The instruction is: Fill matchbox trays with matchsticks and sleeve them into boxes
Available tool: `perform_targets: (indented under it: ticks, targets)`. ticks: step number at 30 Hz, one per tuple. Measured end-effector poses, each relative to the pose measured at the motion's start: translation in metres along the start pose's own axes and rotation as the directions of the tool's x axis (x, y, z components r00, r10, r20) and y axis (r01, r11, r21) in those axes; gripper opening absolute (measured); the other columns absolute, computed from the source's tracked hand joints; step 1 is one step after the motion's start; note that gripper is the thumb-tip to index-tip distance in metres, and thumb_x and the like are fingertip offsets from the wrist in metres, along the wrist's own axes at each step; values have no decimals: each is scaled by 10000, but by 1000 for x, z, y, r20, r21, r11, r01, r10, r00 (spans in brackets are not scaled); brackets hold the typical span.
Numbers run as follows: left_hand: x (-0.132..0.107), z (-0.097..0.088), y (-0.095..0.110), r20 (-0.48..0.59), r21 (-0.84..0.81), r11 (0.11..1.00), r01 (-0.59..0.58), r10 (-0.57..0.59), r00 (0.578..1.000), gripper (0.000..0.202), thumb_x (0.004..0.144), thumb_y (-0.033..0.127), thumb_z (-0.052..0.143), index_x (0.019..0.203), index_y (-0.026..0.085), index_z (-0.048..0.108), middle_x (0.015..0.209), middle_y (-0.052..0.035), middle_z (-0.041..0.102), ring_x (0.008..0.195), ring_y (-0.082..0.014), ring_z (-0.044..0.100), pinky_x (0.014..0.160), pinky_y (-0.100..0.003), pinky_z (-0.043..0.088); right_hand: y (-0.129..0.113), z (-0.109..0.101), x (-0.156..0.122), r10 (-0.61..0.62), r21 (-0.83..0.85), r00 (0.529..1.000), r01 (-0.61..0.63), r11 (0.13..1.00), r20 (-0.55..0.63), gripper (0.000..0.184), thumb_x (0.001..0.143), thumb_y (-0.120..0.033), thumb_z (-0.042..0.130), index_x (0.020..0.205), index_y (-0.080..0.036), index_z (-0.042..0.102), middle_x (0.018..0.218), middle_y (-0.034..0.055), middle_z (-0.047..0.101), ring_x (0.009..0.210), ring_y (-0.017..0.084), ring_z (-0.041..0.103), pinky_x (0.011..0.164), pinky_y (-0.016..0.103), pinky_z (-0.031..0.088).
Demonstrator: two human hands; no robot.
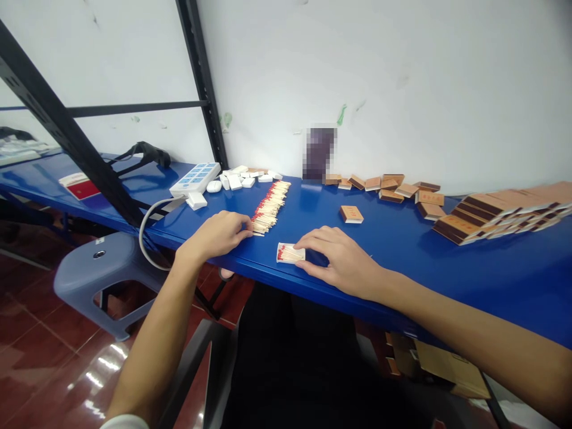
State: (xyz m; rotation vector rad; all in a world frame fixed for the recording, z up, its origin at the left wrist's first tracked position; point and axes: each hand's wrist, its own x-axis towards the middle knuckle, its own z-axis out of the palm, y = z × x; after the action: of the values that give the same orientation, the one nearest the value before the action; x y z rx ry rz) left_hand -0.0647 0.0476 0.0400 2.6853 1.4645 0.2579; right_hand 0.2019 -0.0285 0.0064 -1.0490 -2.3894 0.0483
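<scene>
My left hand (218,233) rests on the blue table (402,256) with its fingers closed in a pinch at the near end of a long row of red-tipped matches (270,206). My right hand (342,259) holds a small white matchbox tray (290,252) by its right end; the tray lies flat near the table's front edge and has several matches in it. A single closed matchbox (351,214) lies just beyond my right hand.
Several white empty trays (243,177) and a white power strip (195,179) lie at the back left. Loose brown matchboxes (393,187) line the wall; stacked rows of matchboxes (500,215) fill the right. A grey stool (105,268) stands left, under a black shelf frame (71,137).
</scene>
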Motion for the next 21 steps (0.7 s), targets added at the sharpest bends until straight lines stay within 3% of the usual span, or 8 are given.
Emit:
perform_targets:
  ticks: [7,12,16,21]
  targets:
    - [-2,0,2,25,-28,997,-71,72,997,188,938,296,486,851,198,620,856,-39,674,768,-199,603,674,-293,378,-1,-1,1,27,6,1000,-27,1000,16,252,940,-341,596,1130,-185,650,1102,92,711,986,253,625,856,429,482]
    - [-10,-5,32,-67,-156,961,-228,220,973,165,966,273,470,927,187,606,901,-25,656,823,-179,601,724,-283,407,-2,-1,0,68,5,998,-68,998,10,391,933,-354,601,1290,-199,557,1186,90,695,1012,262,627,878,449,487]
    - [-13,1,59,-57,-126,940,-318,313,948,143,968,254,481,934,187,603,908,-24,640,851,-184,594,738,-294,410,-1,2,-1,70,23,997,-69,997,-30,519,920,-360,615,1392,-219,450,1128,74,703,993,264,638,876,457,497]
    - [-11,10,66,-51,-93,938,-334,331,942,122,957,227,502,936,184,613,954,-31,619,890,-186,590,762,-303,417,-1,2,-3,56,25,997,-54,998,-52,530,921,-343,612,1404,-237,421,1117,67,698,992,262,644,878,464,502]
